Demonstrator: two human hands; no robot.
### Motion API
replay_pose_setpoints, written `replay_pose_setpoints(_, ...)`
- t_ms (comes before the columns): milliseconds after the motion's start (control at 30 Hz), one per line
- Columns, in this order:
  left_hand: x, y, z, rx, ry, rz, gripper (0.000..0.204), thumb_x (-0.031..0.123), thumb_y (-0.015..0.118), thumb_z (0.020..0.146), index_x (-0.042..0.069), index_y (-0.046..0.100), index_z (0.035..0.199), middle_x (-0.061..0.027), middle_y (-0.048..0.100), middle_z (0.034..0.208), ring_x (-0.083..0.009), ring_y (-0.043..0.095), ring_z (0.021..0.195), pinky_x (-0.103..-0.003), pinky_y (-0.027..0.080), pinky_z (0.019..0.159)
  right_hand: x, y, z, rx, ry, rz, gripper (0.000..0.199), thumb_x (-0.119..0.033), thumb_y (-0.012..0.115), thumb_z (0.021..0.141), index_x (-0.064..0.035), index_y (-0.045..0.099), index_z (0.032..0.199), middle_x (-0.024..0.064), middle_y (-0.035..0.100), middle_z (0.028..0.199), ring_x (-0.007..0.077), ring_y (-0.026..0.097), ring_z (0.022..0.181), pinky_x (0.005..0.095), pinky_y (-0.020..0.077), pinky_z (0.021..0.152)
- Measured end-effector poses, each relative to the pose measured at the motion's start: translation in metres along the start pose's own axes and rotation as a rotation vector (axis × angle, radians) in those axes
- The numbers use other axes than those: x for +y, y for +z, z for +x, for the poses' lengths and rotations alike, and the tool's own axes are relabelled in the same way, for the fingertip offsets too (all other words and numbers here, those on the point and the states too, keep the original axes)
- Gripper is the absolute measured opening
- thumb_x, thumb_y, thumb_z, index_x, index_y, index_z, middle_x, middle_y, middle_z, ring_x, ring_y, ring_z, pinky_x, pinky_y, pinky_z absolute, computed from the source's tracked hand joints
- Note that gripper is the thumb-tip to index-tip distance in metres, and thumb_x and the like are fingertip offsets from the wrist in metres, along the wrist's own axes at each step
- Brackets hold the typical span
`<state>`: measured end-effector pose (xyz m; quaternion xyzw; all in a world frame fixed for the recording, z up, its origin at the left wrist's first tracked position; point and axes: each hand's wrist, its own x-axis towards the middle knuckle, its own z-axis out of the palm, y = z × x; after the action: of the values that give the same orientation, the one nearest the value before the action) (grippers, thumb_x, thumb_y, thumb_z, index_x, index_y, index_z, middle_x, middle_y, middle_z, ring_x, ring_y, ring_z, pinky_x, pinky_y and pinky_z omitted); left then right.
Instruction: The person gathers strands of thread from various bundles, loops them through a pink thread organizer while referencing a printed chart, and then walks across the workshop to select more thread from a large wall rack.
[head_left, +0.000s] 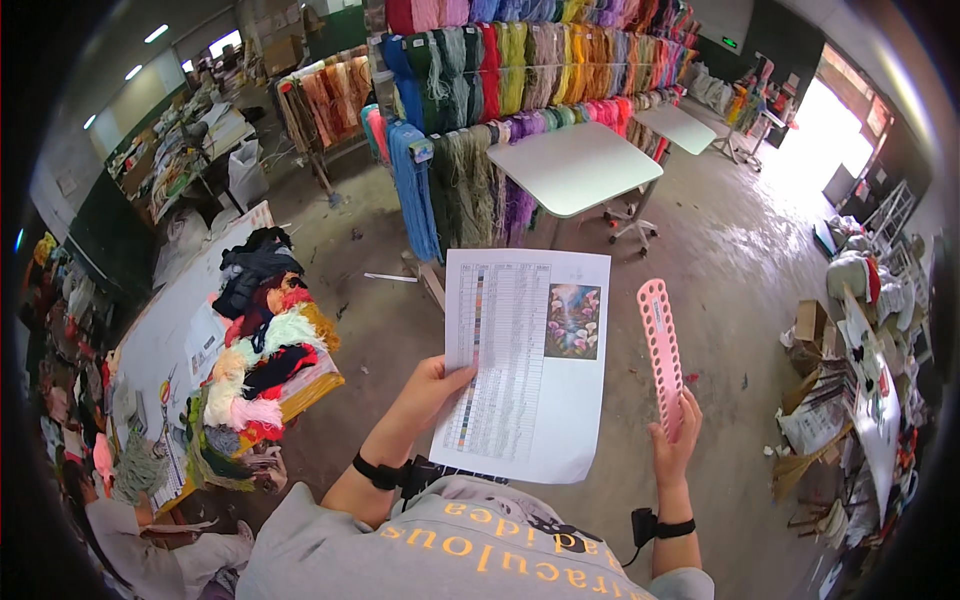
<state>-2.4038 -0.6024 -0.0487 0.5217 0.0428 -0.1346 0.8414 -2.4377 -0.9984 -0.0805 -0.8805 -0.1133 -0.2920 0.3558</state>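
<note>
Paper sheet (525, 360), printed with a long colour table and a small flower picture, is held up in front of the chest by the left hand (430, 390), whose grip is closed on the sheet's lower left edge with the thumb on the printed face. The right hand (675, 435) has its grip closed round the lower end of a pink perforated strip (660, 345) — a narrow card with a row of holes, standing upright just beside the sheet's right edge without touching it. Both things are in the air, carried by nothing but the hands. To my judgement, reading the table well calls for keeping the sheet flat and taut, since it is pinched at one edge only and its far corner could droop; bringing the strip alongside the colour column would ease matching. Below and to the left, a long worktop (165, 335) carries a heap of yarn bundles (265, 345) in black, red, cream and pink, piled toward its near right edge, close to the left elbow. Ahead stands a rack of hanging yarn skeins (500, 70) in many colours, with a white table (575, 165) before it. Between these lies bare concrete floor (720, 270) — ample room ahead and to the right, less on the left. Cardboard and clutter (850, 390) crowd the far right.
</note>
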Motion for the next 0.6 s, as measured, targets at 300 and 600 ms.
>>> replay_pose_setpoints(300, 0.022, -0.003, 0.237, 0.030, -0.020, 0.023, 0.023, 0.007, 0.055, 0.091, -0.008, 0.059, 0.106, -0.0116, 0.066, 0.098, -0.0165, 0.064, 0.085, -0.029, 0.051, 0.078, 0.093, 0.043, 0.183, -0.102, -0.168, -0.078, 0.054, -0.015, 0.072, 0.075, -0.0042, 0.049, 0.123, 0.0185, 0.049, 0.128, 0.0347, 0.047, 0.115, 0.0439, 0.0372, 0.096)
replay_pose_setpoints(600, 0.003, 0.025, 0.455, 0.046, -0.027, -0.083, 0.030, 0.009, 0.056, 0.090, -0.009, 0.053, 0.114, -0.0153, 0.062, 0.109, -0.0203, 0.062, 0.095, -0.032, 0.050, 0.084, 0.192, 0.090, 0.321, -0.206, 0.083, 0.210, 0.038, -0.008, 0.062, 0.083, -0.0008, 0.052, 0.119, 0.0120, 0.058, 0.114, 0.0230, 0.056, 0.102, 0.0344, 0.0461, 0.086)
